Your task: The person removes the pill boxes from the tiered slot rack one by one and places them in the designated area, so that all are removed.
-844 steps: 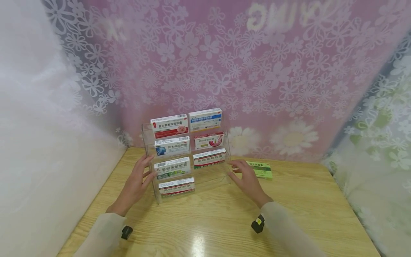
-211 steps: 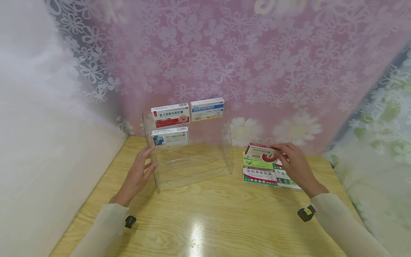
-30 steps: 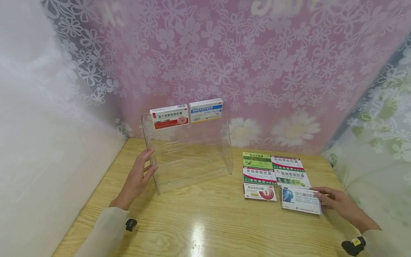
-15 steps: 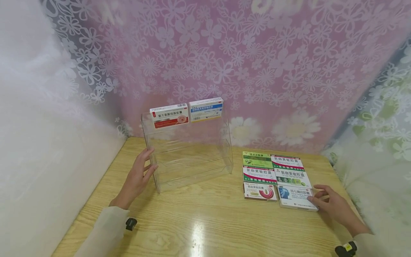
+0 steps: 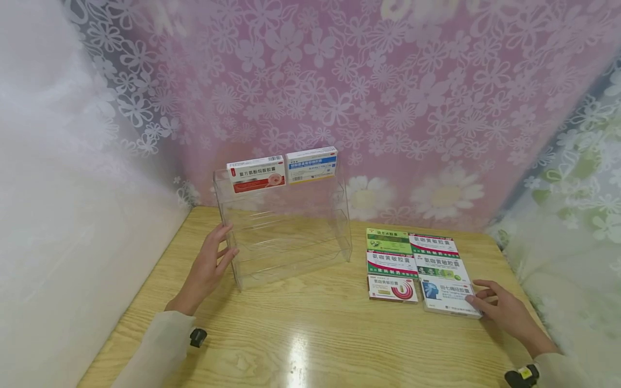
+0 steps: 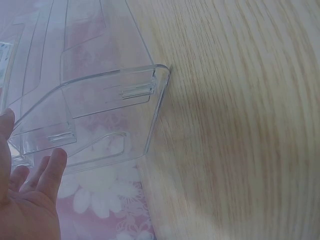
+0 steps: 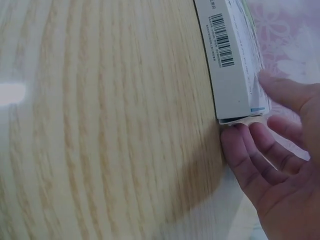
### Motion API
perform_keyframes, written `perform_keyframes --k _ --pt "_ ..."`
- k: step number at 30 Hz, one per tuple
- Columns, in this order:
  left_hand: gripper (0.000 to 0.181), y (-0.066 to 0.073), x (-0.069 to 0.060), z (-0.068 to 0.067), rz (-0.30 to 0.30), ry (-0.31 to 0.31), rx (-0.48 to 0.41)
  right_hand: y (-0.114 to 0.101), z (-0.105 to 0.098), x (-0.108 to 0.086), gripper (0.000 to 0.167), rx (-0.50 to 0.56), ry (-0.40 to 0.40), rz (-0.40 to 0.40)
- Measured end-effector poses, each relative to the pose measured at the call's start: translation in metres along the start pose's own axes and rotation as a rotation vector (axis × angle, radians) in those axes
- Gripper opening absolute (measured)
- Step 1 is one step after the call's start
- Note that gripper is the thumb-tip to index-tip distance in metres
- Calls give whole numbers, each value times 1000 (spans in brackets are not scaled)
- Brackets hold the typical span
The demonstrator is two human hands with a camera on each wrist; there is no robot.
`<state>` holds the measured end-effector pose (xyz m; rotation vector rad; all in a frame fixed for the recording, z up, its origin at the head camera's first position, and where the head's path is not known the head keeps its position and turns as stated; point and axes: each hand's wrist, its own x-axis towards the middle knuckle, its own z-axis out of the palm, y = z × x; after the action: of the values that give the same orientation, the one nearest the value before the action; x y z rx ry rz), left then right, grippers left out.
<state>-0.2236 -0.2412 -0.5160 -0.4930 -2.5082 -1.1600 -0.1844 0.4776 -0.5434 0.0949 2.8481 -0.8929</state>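
On the table (image 5: 339, 334), right fingers (image 7: 235, 145) round 田七痛经胶囊 box (image 5: 448, 299), left fingers (image 6: 51, 172) round clear rack (image 5: 291, 267).

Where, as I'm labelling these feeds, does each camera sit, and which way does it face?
Head: worn on the head, facing forward and down at the table, clear rack and medicine boxes; left hand, right hand and sleeves show.
Left wrist: worn there, facing the rack's side and the table; part of the left hand shows, lower left.
Right wrist: worn there, facing the white-blue box and table; the right hand shows, lower right.
Shared: head and left wrist, the rack; head and right wrist, that box.
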Motion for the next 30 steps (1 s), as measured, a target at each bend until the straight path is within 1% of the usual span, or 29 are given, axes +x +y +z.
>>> perform_keyframes --k 3,7,10,13,16,20,25,30 --pt "66 1 1 0 11 1 0 1 -2 0 73 13 74 -25" --pt "67 0 2 0 13 3 -2 -6 -8 4 63 26 228 -101" --pt "66 -1 1 0 22 6 -3 -22 -12 10 58 8 314 -156" --pt "66 -2 1 0 34 2 -3 -47 -15 20 55 9 351 -200" --pt "67 -5 1 -1 32 -1 5 -76 -17 34 52 38 368 -257" --pt "68 -8 0 -2 18 1 13 -123 -16 55 52 64 376 -329" --pt "67 -5 0 -2 30 8 0 -182 -15 77 51 121 347 -410" --pt "67 -1 1 -1 29 9 -3 -230 -8 95 52 190 297 -459"
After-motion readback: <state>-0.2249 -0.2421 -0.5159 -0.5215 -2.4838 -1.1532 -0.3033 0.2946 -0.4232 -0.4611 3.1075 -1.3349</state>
